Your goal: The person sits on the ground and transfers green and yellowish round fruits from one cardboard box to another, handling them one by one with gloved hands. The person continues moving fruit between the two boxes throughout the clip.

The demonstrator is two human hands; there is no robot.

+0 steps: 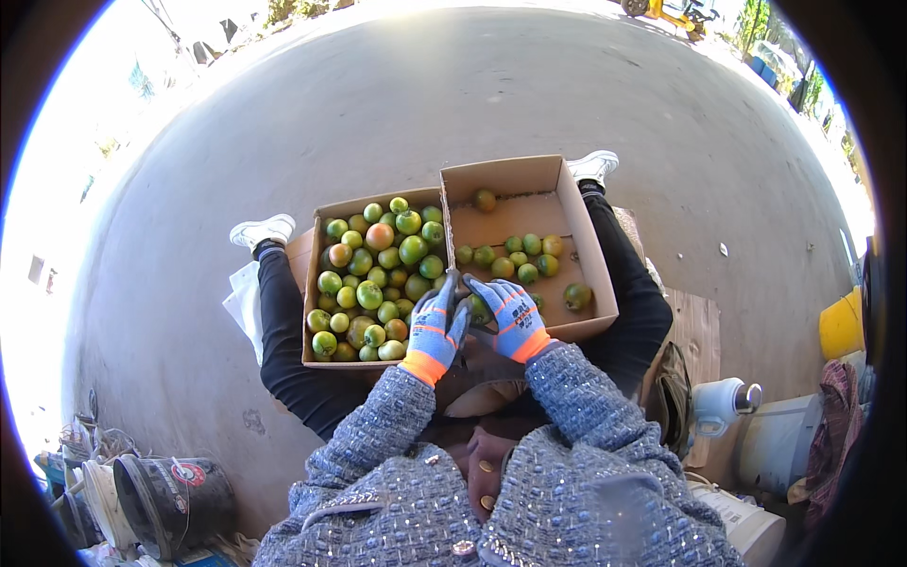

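My left hand [434,324], in a blue and orange work glove with dark fingertips, is over the wall where two cardboard boxes meet. Its fingers point forward, and whether it grips anything is hidden. Beside it, my gloved right hand [509,315] curls around a green tomato [480,310] at the near edge of the right box. Green tomatoes [369,294], a few of them reddish, fill the left cardboard box [309,298]. Fewer lie in the right cardboard box [510,214], mostly grouped in its middle, with a lone orange-green tomato [484,200] towards the far side.
My outstretched legs flank both boxes on a concrete floor [397,106]. At right are a light-coloured jug [716,405], a bag [672,397], a pale bucket [779,439] and a yellow bucket [842,324]. A black bucket [181,500] lies at lower left.
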